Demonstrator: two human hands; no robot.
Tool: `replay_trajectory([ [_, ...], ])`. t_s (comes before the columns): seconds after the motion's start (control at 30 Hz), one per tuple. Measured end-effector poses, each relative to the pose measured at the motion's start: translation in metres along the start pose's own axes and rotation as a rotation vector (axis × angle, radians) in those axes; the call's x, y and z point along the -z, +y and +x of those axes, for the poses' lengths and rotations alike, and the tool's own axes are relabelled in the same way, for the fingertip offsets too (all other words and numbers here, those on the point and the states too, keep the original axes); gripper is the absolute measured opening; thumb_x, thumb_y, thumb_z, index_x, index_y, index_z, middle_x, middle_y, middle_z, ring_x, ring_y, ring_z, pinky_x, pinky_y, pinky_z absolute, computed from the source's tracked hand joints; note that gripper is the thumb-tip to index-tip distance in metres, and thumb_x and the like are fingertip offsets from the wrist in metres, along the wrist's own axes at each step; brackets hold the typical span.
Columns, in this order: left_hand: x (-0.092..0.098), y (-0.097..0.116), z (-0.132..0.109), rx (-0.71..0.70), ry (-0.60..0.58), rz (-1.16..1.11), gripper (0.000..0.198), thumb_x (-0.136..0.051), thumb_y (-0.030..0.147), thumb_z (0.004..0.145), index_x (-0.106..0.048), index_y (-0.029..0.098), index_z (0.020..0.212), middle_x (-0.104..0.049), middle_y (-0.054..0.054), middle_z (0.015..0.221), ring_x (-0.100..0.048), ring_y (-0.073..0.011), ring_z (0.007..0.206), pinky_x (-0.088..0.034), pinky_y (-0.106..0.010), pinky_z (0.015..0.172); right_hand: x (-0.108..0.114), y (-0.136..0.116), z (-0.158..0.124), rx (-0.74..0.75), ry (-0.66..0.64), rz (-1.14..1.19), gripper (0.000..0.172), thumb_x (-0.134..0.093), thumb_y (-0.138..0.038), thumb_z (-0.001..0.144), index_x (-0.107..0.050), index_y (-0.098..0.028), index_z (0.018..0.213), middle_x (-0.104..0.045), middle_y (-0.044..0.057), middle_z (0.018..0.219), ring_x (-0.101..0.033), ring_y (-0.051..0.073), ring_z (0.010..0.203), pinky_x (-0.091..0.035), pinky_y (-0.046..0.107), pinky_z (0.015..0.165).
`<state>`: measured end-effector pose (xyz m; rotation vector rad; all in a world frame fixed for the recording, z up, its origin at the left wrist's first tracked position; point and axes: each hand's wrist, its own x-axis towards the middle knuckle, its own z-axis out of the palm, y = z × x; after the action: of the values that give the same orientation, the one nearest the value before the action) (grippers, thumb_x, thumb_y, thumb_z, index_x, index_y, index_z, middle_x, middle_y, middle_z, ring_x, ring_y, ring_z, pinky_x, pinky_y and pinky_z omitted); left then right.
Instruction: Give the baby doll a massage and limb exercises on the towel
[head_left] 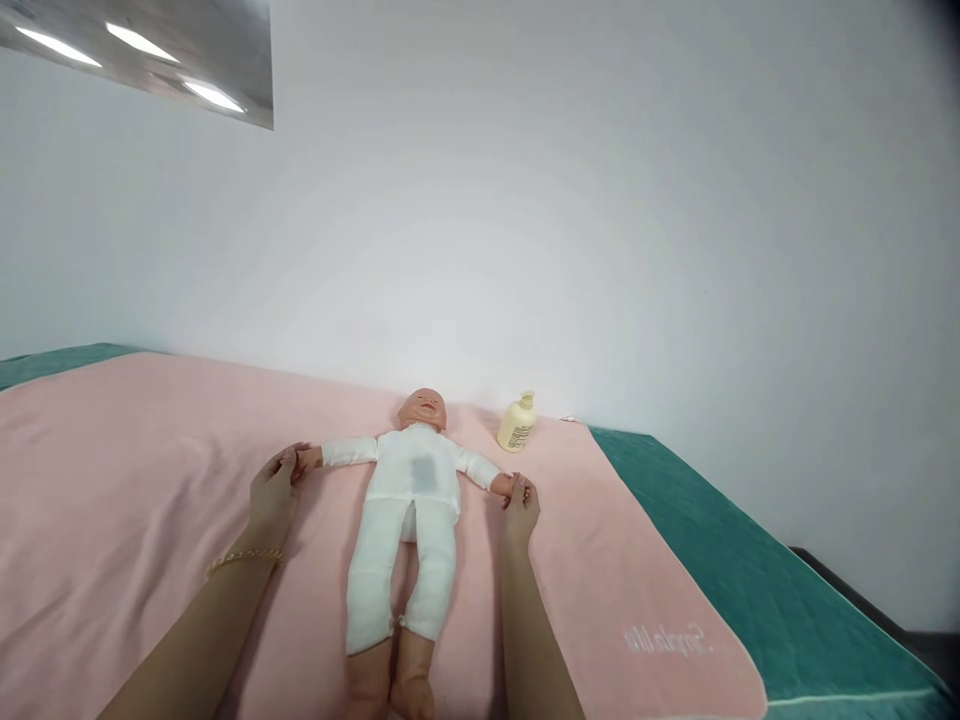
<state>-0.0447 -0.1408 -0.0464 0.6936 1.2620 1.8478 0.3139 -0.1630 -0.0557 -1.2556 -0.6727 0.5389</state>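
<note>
A baby doll [415,480] in a white top and white trousers lies on its back, its head toward the wall and its bare feet toward me. Both its arms are stretched out sideways. A grey patch marks the chest. My left hand [274,488], with a gold-coloured bracelet on the wrist, is closed around the doll's hand on the left side. On the other side, my right hand [520,505] pinches the doll's other hand between thumb and fingers. Just past the doll's shoulder stands a pale yellow pump bottle [517,424], touched by neither hand.
A pink blanket [600,560] with some lettering near its front right corner lies under the doll, wrinkled at the left. It covers a green surface [720,560] that shows at both sides. A white wall [480,220] rises behind, with a reflective panel [187,60] at upper left.
</note>
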Motion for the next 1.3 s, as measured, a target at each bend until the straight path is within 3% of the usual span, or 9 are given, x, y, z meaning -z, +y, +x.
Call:
replay_trajectory([
  [0.17,-0.003,0.003,0.000,0.104,0.070,-0.229,0.014,-0.050,0.011,0.092,-0.062,0.017,0.097,-0.068,-0.008,0.101,-0.066,-0.0140,0.095,-0.048,-0.033,0.102,0.002,0.007,0.002,-0.024,0.058,-0.009,0.048,-0.050,-0.061,0.082,-0.053,-0.020,0.107,-0.061,0.005,0.097,-0.051,0.012,0.060,-0.045,0.030,0.059],
  [0.3,-0.002,0.002,0.001,0.137,0.086,-0.297,0.016,-0.050,0.006,0.093,-0.060,0.018,0.098,-0.067,-0.006,0.097,-0.065,-0.0108,0.088,-0.046,-0.032,0.103,0.002,0.006,0.002,-0.013,0.032,0.015,0.048,-0.052,-0.059,0.081,-0.053,-0.021,0.109,-0.059,0.007,0.108,-0.055,0.013,0.067,-0.047,0.030,0.062],
  [0.6,0.000,0.001,0.000,0.122,0.048,-0.327,0.020,-0.059,0.002,0.086,-0.061,0.018,0.098,-0.066,-0.004,0.096,-0.065,-0.0111,0.088,-0.047,-0.033,0.103,0.001,0.000,-0.004,0.021,0.013,0.043,0.056,-0.064,-0.063,0.075,-0.055,-0.018,0.108,-0.062,0.006,0.097,-0.058,0.015,0.070,-0.049,0.030,0.062],
  [0.9,0.000,0.001,-0.001,0.061,-0.033,-0.298,0.012,-0.074,0.013,0.074,-0.070,0.014,0.085,-0.068,-0.005,0.098,-0.064,-0.0134,0.091,-0.051,-0.027,0.093,0.000,-0.006,-0.008,0.033,0.025,0.014,0.050,-0.066,-0.060,0.074,-0.055,-0.017,0.097,-0.061,0.003,0.083,-0.055,0.013,0.059,-0.047,0.028,0.054],
  [1.1,0.000,0.001,-0.002,0.073,-0.013,-0.281,0.008,-0.072,0.022,0.081,-0.070,0.015,0.085,-0.070,-0.009,0.102,-0.065,-0.0161,0.092,-0.052,-0.032,0.093,-0.001,-0.009,-0.011,0.036,0.049,-0.008,0.048,-0.063,-0.063,0.076,-0.055,-0.017,0.092,-0.061,0.002,0.082,-0.054,0.012,0.056,-0.046,0.028,0.052],
  [1.3,-0.001,0.001,-0.002,0.068,-0.014,-0.288,0.007,-0.064,0.018,0.087,-0.070,0.015,0.085,-0.070,-0.008,0.100,-0.065,-0.0155,0.091,-0.051,-0.031,0.094,0.000,-0.004,-0.007,0.018,0.076,-0.029,0.046,-0.057,-0.064,0.080,-0.055,-0.019,0.090,-0.061,0.002,0.079,-0.056,0.014,0.056,-0.046,0.029,0.052],
])
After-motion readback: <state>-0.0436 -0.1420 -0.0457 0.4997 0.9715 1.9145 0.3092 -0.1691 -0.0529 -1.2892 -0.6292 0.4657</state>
